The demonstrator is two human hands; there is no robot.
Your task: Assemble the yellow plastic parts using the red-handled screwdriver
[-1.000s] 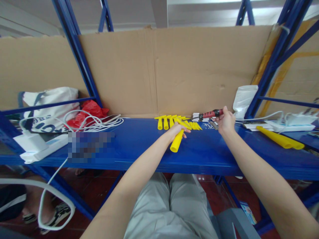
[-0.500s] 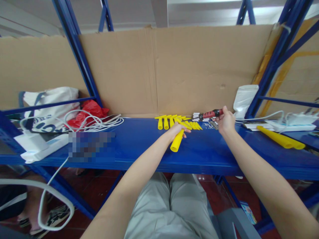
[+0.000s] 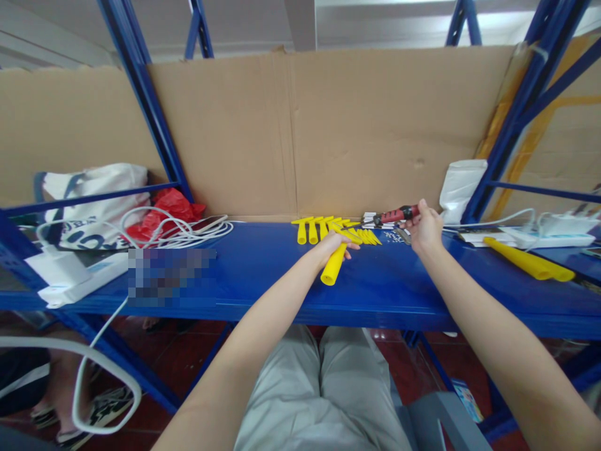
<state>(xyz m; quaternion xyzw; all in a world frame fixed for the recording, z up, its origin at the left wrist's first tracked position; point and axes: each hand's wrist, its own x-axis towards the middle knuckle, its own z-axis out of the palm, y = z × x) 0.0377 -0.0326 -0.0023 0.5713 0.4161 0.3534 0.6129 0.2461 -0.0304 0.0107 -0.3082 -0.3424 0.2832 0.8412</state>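
My left hand [image 3: 334, 246] is closed around a yellow plastic handle [image 3: 332, 269], its round end towards me and its far end partly hidden by the fingers. A red-and-black screwdriver [image 3: 395, 215] is gripped at its rear end by my right hand [image 3: 426, 228]. Its thin shaft points left to the far part of the yellow handle; whether the tip touches it I cannot tell. Behind my left hand lie several yellow T-shaped handles [image 3: 313, 232] in a row, with small yellow pieces [image 3: 372, 237] beside them. Tiny metal parts [image 3: 390, 237] lie left of my right hand.
A cardboard sheet [image 3: 225, 138] stands behind the blue table [image 3: 263, 263]. White cables [image 3: 188, 232], a red bag [image 3: 166, 210] and a power strip [image 3: 89, 285] are on the left. To the right are two yellow handles [image 3: 526, 260] and a white pouch [image 3: 462, 188]. A person's leg [image 3: 61, 394] shows lower left.
Almost nothing differs. Both hands keep their holds, with the yellow handle and the screwdriver in nearly the same places.
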